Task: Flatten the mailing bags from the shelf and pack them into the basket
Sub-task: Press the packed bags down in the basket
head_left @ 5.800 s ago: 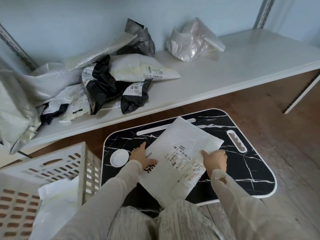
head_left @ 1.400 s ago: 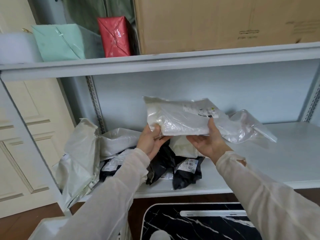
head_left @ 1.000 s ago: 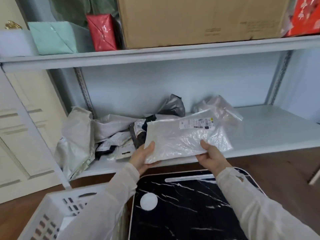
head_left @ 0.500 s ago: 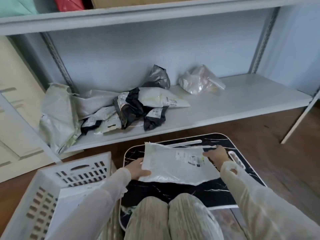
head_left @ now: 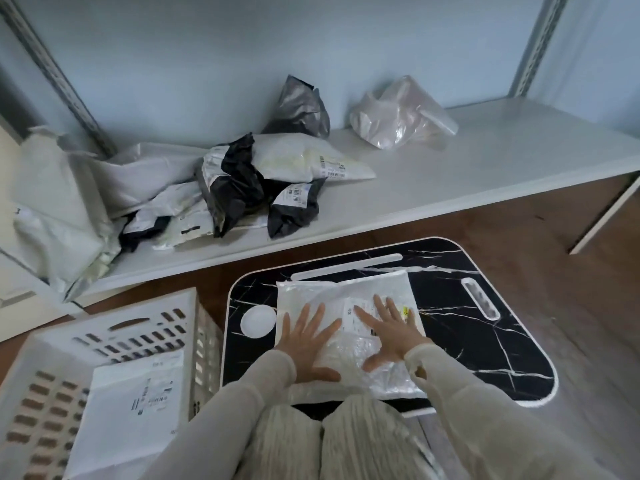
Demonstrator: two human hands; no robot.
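Note:
A white bubble mailing bag [head_left: 346, 292] with a shipping label lies flat on the black marble-pattern lap table [head_left: 485, 341]. My left hand [head_left: 306, 341] presses on its left half with fingers spread. My right hand [head_left: 389, 332] presses palm-down on the label side, fingers straight. The white slotted basket [head_left: 104, 330] stands at the lower left, with a flat white mailing bag [head_left: 135, 407] lying inside it. Several crumpled white and black mailing bags [head_left: 242, 181] are piled on the white shelf [head_left: 485, 161].
A clear plastic bag [head_left: 398, 116] and a grey bag [head_left: 299, 107] lie at the back of the shelf. A large white bag [head_left: 55, 209] leans at the shelf's left end. Wooden floor surrounds the table. My knees [head_left: 329, 441] sit under the table's near edge.
I lifted the white bubble bag off the shelf and brought it down onto the lap table. Both hands went from holding its edges to pressing flat on top.

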